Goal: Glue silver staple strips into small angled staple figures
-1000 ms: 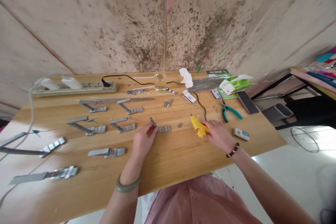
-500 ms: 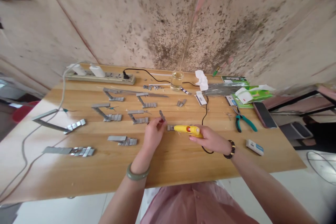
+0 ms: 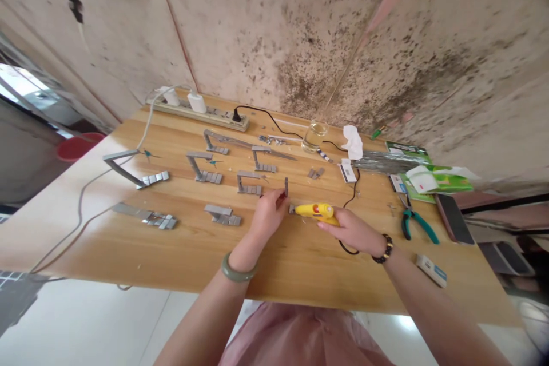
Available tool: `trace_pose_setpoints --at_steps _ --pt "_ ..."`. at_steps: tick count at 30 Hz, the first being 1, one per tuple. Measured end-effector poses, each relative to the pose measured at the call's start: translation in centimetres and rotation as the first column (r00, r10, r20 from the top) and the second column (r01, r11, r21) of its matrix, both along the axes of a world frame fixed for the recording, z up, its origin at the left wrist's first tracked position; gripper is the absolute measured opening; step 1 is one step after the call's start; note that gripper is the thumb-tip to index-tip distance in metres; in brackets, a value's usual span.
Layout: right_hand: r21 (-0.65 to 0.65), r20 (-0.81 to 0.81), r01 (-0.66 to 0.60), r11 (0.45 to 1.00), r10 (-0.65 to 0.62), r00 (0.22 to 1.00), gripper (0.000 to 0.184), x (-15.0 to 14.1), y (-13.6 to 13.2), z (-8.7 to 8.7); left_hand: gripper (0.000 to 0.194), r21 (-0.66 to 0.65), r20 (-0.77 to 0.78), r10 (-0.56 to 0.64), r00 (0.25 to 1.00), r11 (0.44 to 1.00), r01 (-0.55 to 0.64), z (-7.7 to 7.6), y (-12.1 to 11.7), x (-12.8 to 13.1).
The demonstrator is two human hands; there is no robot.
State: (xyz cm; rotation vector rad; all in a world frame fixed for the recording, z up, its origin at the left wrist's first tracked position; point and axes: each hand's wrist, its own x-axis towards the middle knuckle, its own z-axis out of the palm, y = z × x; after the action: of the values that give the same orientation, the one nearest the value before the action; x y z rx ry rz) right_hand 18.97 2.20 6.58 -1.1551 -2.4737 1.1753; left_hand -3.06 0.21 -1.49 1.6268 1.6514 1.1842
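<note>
My right hand (image 3: 349, 229) is wrapped round a yellow glue gun (image 3: 315, 211), whose nozzle points left at a small grey block piece (image 3: 292, 209) on the table. Between the fingertips of my left hand (image 3: 271, 213) is a thin grey strip (image 3: 286, 186), held upright just beside that piece. Whether the strip touches the piece I cannot tell. Left of my hand stand several grey bracket-shaped models on segmented bases, such as one model (image 3: 251, 189) and a flatter one (image 3: 223, 214).
A power strip (image 3: 218, 117), a glass of yellowish liquid (image 3: 314, 134) and crumpled tissue (image 3: 352, 142) line the wall side. To the right lie a bundle of wires (image 3: 390, 161), teal-handled pliers (image 3: 422, 227), a phone (image 3: 454, 218) and a small box (image 3: 431, 270). A black cord (image 3: 351, 203) trails from the gun.
The camera view has swung left, so the table appears shifted right. The grey strip in my left hand has gone from tilted to upright. The glue gun stays at the small piece.
</note>
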Motion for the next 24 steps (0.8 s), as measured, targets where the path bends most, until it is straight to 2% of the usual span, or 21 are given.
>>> trace_pose_setpoints --at_steps 8,17,24 --pt "0.015 0.058 -0.004 1.0 0.003 0.998 0.023 -0.69 0.29 0.19 0.014 0.015 -0.028 -0.012 1.0 1.0 0.013 0.25 -0.04 -0.06" --pt "0.033 0.106 0.021 0.999 -0.024 0.994 0.023 -1.03 0.89 0.08 0.012 -0.008 -0.068 -0.005 0.998 1.0 0.004 0.38 0.04 -0.04" --pt "0.018 0.131 0.019 1.0 -0.021 0.991 0.025 -0.9 0.41 0.35 0.012 -0.014 -0.072 -0.018 0.997 1.0 0.017 0.25 -0.06 -0.06"
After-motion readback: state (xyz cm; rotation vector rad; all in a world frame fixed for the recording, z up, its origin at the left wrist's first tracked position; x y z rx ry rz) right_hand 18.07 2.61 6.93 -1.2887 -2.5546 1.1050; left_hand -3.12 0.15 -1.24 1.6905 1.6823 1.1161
